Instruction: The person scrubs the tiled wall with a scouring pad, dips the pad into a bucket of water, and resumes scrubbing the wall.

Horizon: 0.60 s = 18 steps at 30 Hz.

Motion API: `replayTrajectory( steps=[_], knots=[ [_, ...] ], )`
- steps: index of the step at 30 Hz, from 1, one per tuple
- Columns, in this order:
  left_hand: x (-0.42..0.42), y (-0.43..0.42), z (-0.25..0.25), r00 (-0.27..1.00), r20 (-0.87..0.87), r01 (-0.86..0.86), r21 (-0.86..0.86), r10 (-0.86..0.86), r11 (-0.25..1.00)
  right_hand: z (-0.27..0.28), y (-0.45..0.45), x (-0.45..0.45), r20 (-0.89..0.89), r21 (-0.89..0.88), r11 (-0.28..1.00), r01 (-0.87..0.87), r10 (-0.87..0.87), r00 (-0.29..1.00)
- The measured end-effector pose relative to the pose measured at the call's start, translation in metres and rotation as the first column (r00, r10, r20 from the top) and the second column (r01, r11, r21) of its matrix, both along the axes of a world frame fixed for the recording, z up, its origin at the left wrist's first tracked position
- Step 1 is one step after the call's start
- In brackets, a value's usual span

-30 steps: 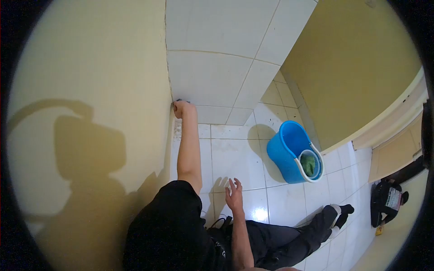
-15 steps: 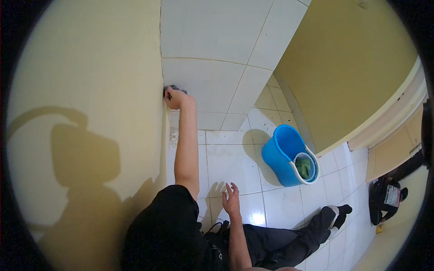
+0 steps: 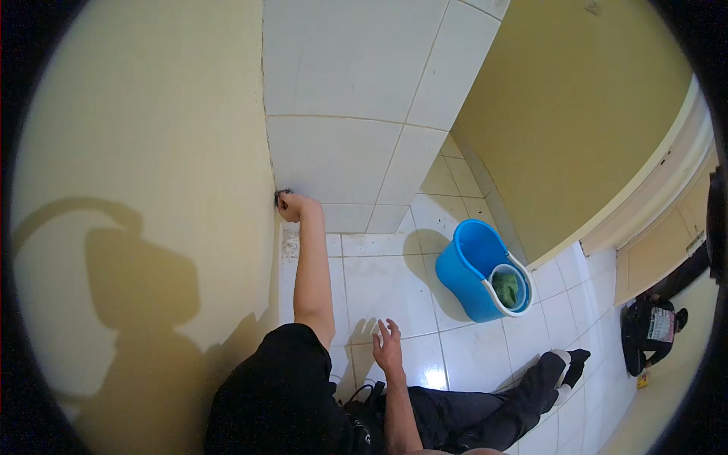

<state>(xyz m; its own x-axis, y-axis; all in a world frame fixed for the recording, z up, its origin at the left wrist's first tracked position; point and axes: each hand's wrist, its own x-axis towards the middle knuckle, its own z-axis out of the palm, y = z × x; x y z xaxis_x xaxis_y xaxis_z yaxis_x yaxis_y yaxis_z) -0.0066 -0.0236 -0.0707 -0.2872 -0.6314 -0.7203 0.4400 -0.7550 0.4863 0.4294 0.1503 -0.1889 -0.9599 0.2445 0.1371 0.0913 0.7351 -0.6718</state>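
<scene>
My left hand [image 3: 290, 206] is closed around a dark grey, fuzzy scouring pad [image 3: 283, 194], mostly hidden by the fingers. It presses the pad into the corner where the yellow wall [image 3: 189, 152] meets the white tiled wall [image 3: 334, 155], low down near a horizontal tile joint. Dirt marks [image 3: 290, 244] show at the foot of that corner. My right hand [image 3: 387, 346] hangs in front of my body over the white floor tiles [image 3: 387, 284], fingers apart, holding nothing.
A blue mop bucket [image 3: 461, 282] stands on the floor to the right, with something green [image 3: 505, 288] in its wringer basket. My outstretched legs [image 3: 485, 409] lie at the lower right. Another person [image 3: 647, 334] crouches at the far right, near a door [image 3: 660, 235].
My left hand has moved down the corner with the scouring pad, to the level of the lower tile joint. The view has tilted slightly. My right hand stays much the same.
</scene>
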Motion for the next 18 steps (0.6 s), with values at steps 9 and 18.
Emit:
replayTrajectory(
  steps=[9, 18],
  knots=[
    [-0.054, -0.005, -0.149, 0.939, 0.28, 0.114, 0.292, -0.199, 0.95, -0.009, 0.002, 0.001, -0.028, -0.009, 1.0, -0.011, 0.011, 1.0],
    [0.025, 0.01, 0.009, 0.987, -0.031, 0.155, -0.12, -0.16, 0.981, -0.01, 0.001, 0.001, 0.0, 0.001, 1.0, -0.016, 0.016, 1.0]
  ],
)
